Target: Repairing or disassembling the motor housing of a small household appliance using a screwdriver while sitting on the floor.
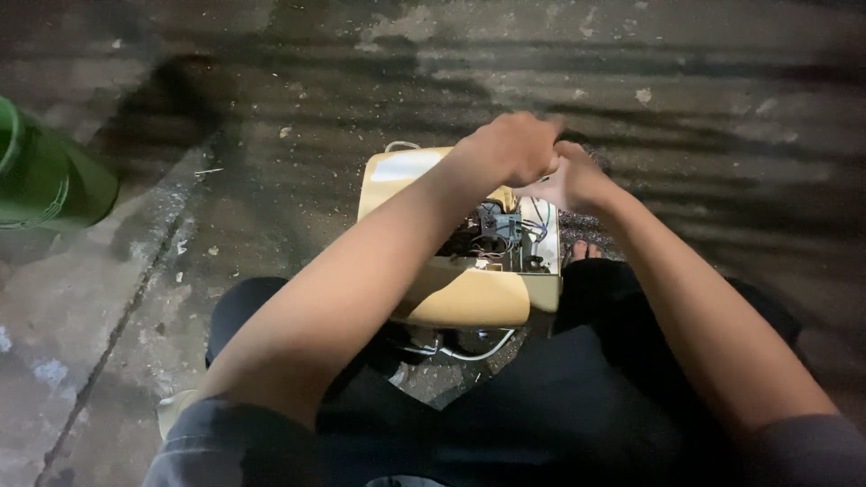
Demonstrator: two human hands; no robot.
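Note:
A cream-yellow appliance housing (469,298) lies on the concrete floor between my knees, its side open on dark parts and coloured wires (494,233). My left hand (512,146) is curled into a fist over the far end of the housing. My right hand (570,179) meets it there, fingers closed and blurred. Whatever they grip is hidden between them. A white cable (469,352) runs out from under the near end.
A green plastic container (41,176) stands at the left edge. The concrete floor (271,117) is stained and littered with small debris. My dark-trousered legs (577,406) fill the lower frame, with toes (585,250) showing beside the housing.

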